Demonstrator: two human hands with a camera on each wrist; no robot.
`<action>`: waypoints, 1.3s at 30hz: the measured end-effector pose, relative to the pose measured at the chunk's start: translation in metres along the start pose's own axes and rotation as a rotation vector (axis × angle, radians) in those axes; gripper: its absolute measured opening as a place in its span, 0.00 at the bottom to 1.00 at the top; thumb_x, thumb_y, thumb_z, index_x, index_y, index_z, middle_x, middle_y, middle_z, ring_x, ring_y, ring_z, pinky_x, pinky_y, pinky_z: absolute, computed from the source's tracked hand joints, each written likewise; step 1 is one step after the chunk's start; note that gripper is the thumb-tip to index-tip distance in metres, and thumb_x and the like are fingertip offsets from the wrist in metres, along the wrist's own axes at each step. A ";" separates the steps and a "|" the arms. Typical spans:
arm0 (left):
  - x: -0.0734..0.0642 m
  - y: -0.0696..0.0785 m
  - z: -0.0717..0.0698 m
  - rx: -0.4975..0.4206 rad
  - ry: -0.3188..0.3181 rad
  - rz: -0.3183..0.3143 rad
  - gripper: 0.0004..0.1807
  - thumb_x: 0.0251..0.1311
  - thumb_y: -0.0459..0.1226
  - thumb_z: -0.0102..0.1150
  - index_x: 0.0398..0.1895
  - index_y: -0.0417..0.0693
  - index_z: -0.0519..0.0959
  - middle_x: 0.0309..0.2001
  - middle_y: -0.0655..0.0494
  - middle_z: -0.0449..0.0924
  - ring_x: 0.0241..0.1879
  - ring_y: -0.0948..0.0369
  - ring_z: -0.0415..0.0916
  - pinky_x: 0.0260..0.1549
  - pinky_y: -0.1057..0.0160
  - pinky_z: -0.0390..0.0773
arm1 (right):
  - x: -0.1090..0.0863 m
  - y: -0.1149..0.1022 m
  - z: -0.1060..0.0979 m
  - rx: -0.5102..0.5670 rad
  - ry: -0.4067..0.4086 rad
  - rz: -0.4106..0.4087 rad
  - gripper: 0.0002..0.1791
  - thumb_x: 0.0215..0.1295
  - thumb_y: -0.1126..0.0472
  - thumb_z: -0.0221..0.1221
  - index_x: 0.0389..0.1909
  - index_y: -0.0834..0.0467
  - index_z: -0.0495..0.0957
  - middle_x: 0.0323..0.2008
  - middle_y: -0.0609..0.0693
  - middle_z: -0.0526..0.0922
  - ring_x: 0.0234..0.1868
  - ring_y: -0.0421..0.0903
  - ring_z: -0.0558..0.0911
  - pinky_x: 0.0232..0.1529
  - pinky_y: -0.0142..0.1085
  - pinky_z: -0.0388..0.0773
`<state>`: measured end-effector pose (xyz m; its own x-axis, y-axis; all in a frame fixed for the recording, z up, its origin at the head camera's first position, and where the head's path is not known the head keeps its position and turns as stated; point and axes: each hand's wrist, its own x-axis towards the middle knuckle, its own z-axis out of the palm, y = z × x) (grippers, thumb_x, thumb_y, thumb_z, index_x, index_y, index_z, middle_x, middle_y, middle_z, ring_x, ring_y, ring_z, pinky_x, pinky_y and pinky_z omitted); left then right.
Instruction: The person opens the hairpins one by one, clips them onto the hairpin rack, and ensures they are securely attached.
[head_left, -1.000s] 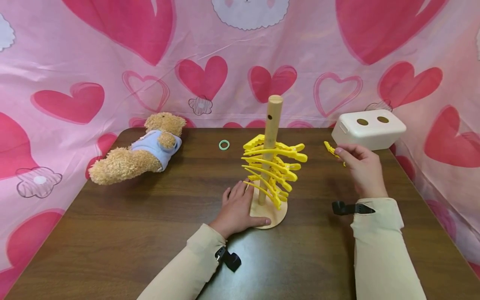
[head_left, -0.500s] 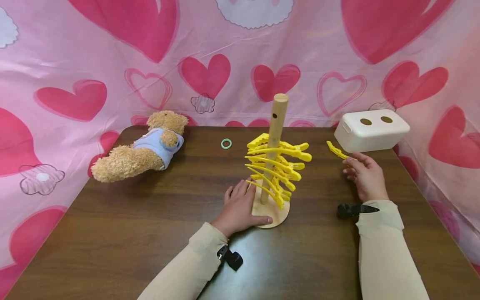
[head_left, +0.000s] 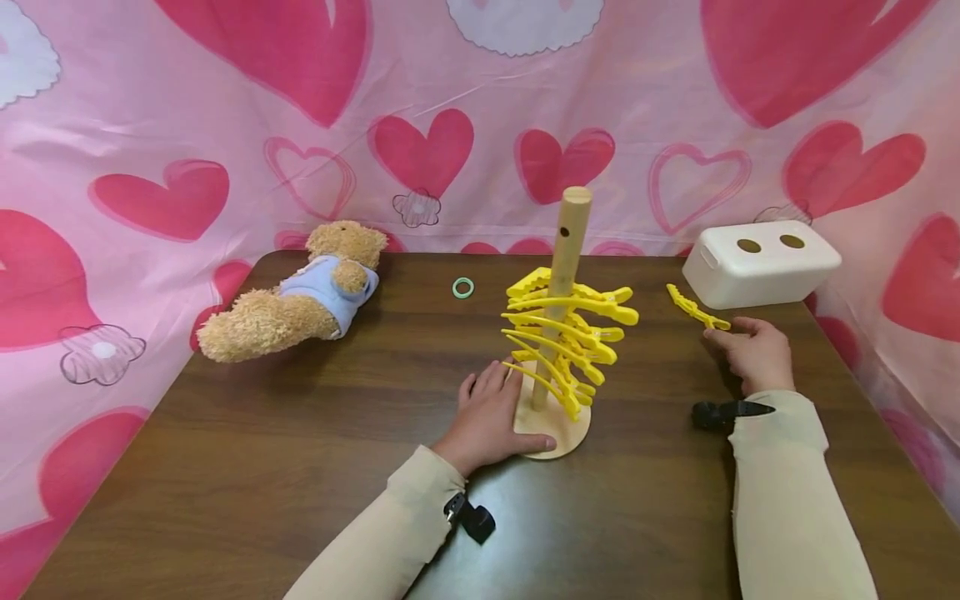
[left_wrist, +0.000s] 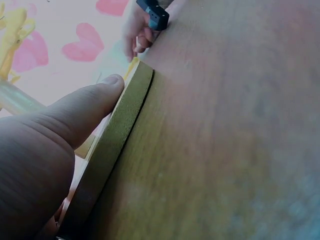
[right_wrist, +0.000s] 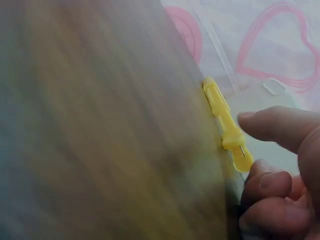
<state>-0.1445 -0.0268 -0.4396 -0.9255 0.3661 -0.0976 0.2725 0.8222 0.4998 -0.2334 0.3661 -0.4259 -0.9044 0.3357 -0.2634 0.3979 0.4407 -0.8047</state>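
A round wooden base [head_left: 566, 433] bears an upright wooden pole [head_left: 572, 237] with several yellow hair clips [head_left: 570, 337] stacked across it. My left hand [head_left: 483, 421] rests on the base's left side, thumb along the near rim; the left wrist view shows that thumb [left_wrist: 90, 102] lying against the base's edge. Farther right, one loose yellow hair clip [head_left: 693, 308] lies on the table. My right hand [head_left: 761, 354] is at its near end. In the right wrist view a gap separates the upper digit from the clip [right_wrist: 227, 125], while the lower fingers [right_wrist: 267, 187] are loosely bent beside its end.
A white box [head_left: 757, 283] with two round holes stands at the back right, just behind the loose clip. A teddy bear [head_left: 300, 300] in a blue top lies at the back left. A green ring [head_left: 462, 288] lies near the table's [head_left: 300, 467] back edge.
My right hand has drawn back from over the loose clip to its near end, uncovering more of it. The left hand stays on the base. The head view has shifted slightly.
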 end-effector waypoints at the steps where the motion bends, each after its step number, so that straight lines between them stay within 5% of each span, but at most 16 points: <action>1: 0.000 0.000 0.000 0.001 0.000 -0.001 0.64 0.45 0.72 0.65 0.80 0.50 0.53 0.79 0.51 0.49 0.79 0.51 0.41 0.72 0.39 0.39 | 0.002 0.000 -0.001 -0.026 -0.008 0.001 0.50 0.66 0.39 0.61 0.77 0.63 0.54 0.68 0.66 0.63 0.54 0.58 0.68 0.42 0.43 0.72; 8: 0.000 0.000 0.001 0.013 -0.007 -0.010 0.64 0.45 0.73 0.64 0.80 0.52 0.53 0.80 0.52 0.47 0.79 0.51 0.40 0.72 0.39 0.39 | 0.011 -0.001 -0.008 -0.164 -0.068 -0.011 0.51 0.62 0.36 0.64 0.73 0.67 0.61 0.50 0.60 0.69 0.41 0.53 0.70 0.31 0.39 0.72; 13: 0.003 0.000 0.005 0.018 -0.003 0.020 0.64 0.45 0.74 0.62 0.80 0.52 0.53 0.80 0.52 0.47 0.79 0.51 0.41 0.71 0.39 0.39 | 0.008 0.000 -0.015 -0.118 -0.028 0.032 0.42 0.66 0.40 0.63 0.70 0.65 0.65 0.43 0.55 0.71 0.35 0.49 0.71 0.28 0.39 0.72; 17: 0.004 -0.002 0.005 0.042 0.018 0.025 0.63 0.45 0.74 0.63 0.80 0.51 0.54 0.80 0.52 0.48 0.78 0.51 0.41 0.71 0.40 0.40 | 0.005 0.000 -0.011 0.059 0.012 0.034 0.35 0.64 0.38 0.63 0.64 0.55 0.72 0.38 0.45 0.75 0.31 0.44 0.75 0.27 0.36 0.73; 24: 0.003 -0.005 0.002 0.030 0.016 0.031 0.64 0.46 0.73 0.64 0.81 0.50 0.52 0.80 0.51 0.48 0.79 0.51 0.40 0.71 0.40 0.39 | -0.016 -0.013 0.003 0.733 -0.007 -0.134 0.09 0.65 0.57 0.67 0.40 0.57 0.82 0.38 0.45 0.81 0.22 0.41 0.83 0.21 0.29 0.75; 33: 0.002 -0.006 0.003 0.053 0.031 0.048 0.62 0.47 0.72 0.64 0.80 0.49 0.54 0.79 0.48 0.50 0.78 0.50 0.43 0.70 0.39 0.42 | -0.046 -0.052 0.006 0.953 0.135 -0.416 0.11 0.57 0.69 0.72 0.39 0.69 0.85 0.28 0.52 0.87 0.18 0.43 0.77 0.20 0.27 0.74; 39: 0.002 -0.004 0.003 0.040 0.029 0.046 0.62 0.47 0.72 0.64 0.80 0.49 0.54 0.79 0.48 0.50 0.78 0.50 0.43 0.70 0.39 0.41 | -0.072 -0.074 0.000 0.993 0.141 -0.582 0.15 0.56 0.75 0.70 0.44 0.76 0.82 0.29 0.57 0.86 0.21 0.46 0.75 0.23 0.28 0.77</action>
<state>-0.1467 -0.0284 -0.4440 -0.9186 0.3921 -0.0503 0.3251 0.8217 0.4682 -0.1978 0.3090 -0.3470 -0.8609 0.4142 0.2954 -0.4253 -0.2675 -0.8646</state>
